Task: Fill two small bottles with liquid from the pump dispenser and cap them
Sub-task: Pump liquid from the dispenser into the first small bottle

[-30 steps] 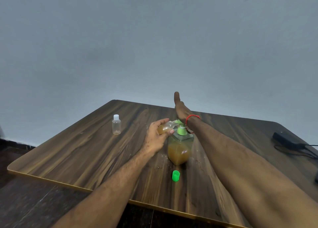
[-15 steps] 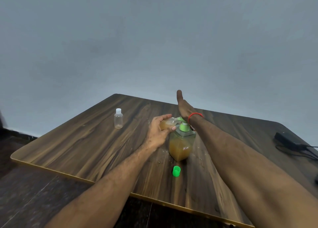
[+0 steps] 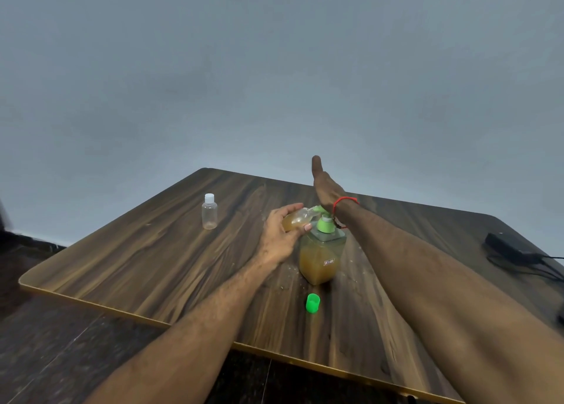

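Only marking in view: a small white label with a red outline on the front face of the pump dispenser, low on the amber-filled body, toward 5 o'clock of its green pump head. Characters on it are too small and blurred to read. No legible text, brand or number on the capped small bottle at 10 o'clock of the dispenser, on the loose green cap at 6 o'clock, or on the black adapter at 3 o'clock.

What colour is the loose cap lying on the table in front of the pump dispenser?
Bright green plastic cap, seen clearly in the head view.
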